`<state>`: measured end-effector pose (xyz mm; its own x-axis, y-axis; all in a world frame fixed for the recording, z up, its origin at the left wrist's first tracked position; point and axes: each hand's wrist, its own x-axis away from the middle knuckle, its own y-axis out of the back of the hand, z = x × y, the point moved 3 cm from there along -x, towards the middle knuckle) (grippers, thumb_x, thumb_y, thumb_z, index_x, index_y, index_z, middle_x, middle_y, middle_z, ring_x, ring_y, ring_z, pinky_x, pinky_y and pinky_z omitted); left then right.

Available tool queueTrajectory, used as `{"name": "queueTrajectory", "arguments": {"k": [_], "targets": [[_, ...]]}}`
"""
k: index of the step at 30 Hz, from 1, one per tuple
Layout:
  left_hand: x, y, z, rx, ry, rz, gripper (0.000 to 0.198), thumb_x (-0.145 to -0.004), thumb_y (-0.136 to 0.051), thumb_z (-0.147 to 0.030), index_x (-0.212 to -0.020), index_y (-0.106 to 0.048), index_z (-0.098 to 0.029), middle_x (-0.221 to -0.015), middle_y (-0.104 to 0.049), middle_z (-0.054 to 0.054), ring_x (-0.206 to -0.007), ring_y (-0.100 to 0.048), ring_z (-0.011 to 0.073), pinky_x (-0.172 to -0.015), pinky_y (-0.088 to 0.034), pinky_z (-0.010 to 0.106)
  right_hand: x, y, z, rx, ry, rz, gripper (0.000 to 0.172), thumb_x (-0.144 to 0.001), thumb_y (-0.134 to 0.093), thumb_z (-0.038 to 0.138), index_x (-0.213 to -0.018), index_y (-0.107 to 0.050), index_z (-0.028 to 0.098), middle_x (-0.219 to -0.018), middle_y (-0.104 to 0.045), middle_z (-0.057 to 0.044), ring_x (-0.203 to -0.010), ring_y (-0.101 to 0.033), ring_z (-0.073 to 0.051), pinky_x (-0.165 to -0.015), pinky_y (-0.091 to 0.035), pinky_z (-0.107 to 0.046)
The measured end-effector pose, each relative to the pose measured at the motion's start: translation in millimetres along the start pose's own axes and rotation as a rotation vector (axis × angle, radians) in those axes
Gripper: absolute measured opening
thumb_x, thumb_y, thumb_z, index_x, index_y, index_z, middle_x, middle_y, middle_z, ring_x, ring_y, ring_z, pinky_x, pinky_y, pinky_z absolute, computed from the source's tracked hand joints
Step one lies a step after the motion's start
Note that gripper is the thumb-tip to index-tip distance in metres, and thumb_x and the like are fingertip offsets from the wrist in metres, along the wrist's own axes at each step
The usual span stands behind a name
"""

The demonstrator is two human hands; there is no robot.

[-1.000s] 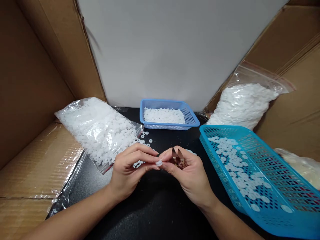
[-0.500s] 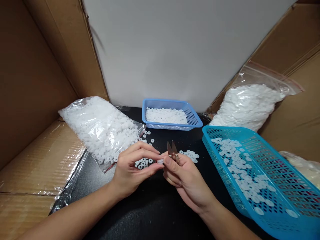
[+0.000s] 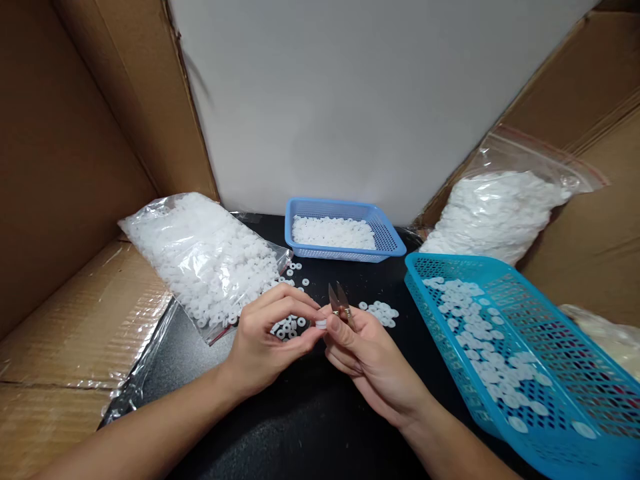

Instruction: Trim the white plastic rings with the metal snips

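Head view: left hand (image 3: 265,340) pinches one white ring (image 3: 321,325) at its fingertips, right beside the snips (image 3: 340,303) clamped in right hand (image 3: 375,360). Blades point to 12, maybe slightly parted. Loose rings (image 3: 380,311) lie just beyond. Teal basket (image 3: 550,333) at 3 o'clock is thinly filled. Bag at 10 (image 3: 205,257) and bag at 2 (image 3: 500,207) are full, so most work looks left.
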<state>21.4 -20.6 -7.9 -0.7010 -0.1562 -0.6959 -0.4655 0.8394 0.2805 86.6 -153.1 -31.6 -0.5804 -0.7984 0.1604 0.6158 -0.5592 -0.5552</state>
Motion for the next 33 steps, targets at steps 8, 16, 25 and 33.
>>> {"name": "queueTrajectory", "arguments": {"k": [8, 16, 25, 33], "targets": [[0.0, 0.2, -1.3, 0.027, -0.003, 0.002, 0.012, -0.084, -0.077, -0.007, -0.091, -0.076, -0.016, -0.086, -0.075, 0.006, -0.08, -0.072, 0.0153, -0.072, -0.058, 0.025, 0.1, 0.2, -4.1, -0.065, -0.072, 0.092, 0.043, -0.085, -0.082, 0.051, -0.077, -0.058, 0.016, -0.048, -0.025, 0.015, -0.04, -0.01, -0.001, -0.039, -0.009, -0.019], [0.3, -1.2, -0.1, 0.024, 0.028, 0.026, 0.007, -0.084, -0.077, -0.01, -0.09, -0.076, -0.014, -0.085, -0.074, 0.007, -0.079, -0.071, 0.0148, -0.071, -0.058, 0.024, -2.0, 0.7, -4.8, -0.048, -0.058, 0.077, 0.048, -0.081, -0.084, 0.055, -0.074, -0.056, 0.016, -0.053, -0.029, 0.013, -0.042, -0.01, 0.0, -0.039, -0.008, -0.019], [1.0, -2.1, 0.8, 0.062, 0.043, 0.036, 0.008, -0.085, -0.075, -0.009, -0.091, -0.075, -0.015, -0.086, -0.074, 0.007, -0.079, -0.07, 0.0151, -0.069, -0.057, 0.024, -1.3, -0.1, -5.9, -0.071, -0.067, 0.122, 0.045, -0.083, -0.082, 0.054, -0.076, -0.062, 0.015, -0.049, -0.024, 0.014, -0.042, -0.009, 0.0, -0.04, -0.008, -0.018], [1.7, -3.2, 0.9, 0.058, 0.057, 0.043, 0.008, -0.085, -0.076, -0.01, -0.089, -0.074, -0.016, -0.087, -0.072, 0.006, -0.079, -0.069, 0.015, -0.071, -0.057, 0.025, -3.9, 3.3, -7.1, -0.098, -0.066, 0.064, 0.045, -0.08, -0.083, 0.057, -0.081, -0.067, 0.014, -0.053, -0.031, 0.013, -0.042, -0.012, 0.0, -0.04, -0.01, -0.017]]}}
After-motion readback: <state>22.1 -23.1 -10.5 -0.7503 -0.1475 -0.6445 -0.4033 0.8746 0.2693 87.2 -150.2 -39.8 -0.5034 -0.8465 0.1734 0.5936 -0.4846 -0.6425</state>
